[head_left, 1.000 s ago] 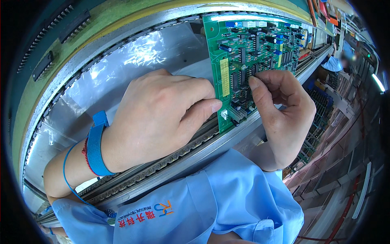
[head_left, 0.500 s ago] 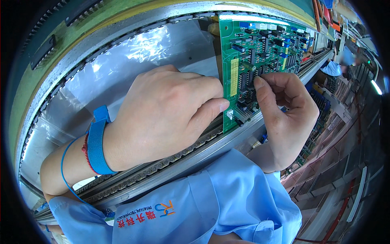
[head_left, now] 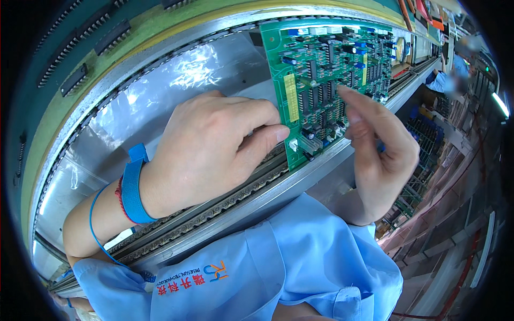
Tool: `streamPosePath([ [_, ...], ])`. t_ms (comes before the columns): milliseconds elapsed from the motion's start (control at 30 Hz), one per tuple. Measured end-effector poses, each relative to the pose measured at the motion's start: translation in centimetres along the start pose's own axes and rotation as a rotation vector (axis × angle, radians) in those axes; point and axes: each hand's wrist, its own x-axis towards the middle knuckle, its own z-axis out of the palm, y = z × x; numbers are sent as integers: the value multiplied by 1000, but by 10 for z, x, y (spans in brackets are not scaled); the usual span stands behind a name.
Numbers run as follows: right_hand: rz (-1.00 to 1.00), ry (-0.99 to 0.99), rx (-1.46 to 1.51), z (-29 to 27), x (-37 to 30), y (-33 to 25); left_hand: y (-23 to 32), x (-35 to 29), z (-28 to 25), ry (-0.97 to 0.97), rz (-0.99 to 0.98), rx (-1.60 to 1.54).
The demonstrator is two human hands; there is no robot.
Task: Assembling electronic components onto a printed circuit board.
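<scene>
A green circuit board (head_left: 278,69), crowded with black chips, blue parts and yellow strips, stands tilted at the conveyor. My left hand (head_left: 214,144), wearing a blue wrist strap (head_left: 134,192) with a thin cord, grips the board's left edge. Its thumb rests at the edge, and the other fingertips are hidden. Over the board's right part is my right hand (head_left: 383,142), index finger stretched toward the black chips (head_left: 324,93) and thumb apart from it. Nothing shows between those fingers. Whether the index fingertip touches a chip I cannot tell.
A metal conveyor rail with a chain (head_left: 214,214) runs along my body. Clear plastic sheeting (head_left: 187,69) lies beyond my left hand. A green ledge (head_left: 107,59) holding several loose black chips curves along the far side. Another person (head_left: 450,80) is at the far right.
My right thumb and index finger, close together at a chip before, have parted, and the index finger has straightened. The board and my left hand appear slightly farther left in view.
</scene>
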Motion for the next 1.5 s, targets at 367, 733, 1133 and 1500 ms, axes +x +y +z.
streamPosePath([
  [367,-405,-35,79,-10,-16,37,27,-4,-5,-38,-228,-4],
  [733,-811,8,227,33,-50,36,51,-56,-8,227,-506,68],
  [1133,-678,90,138,38,-58,39,31,-54,1,294,-547,9],
  [1500,-603,39,51,20,-47,42,27,-57,-5,333,-530,-75],
])
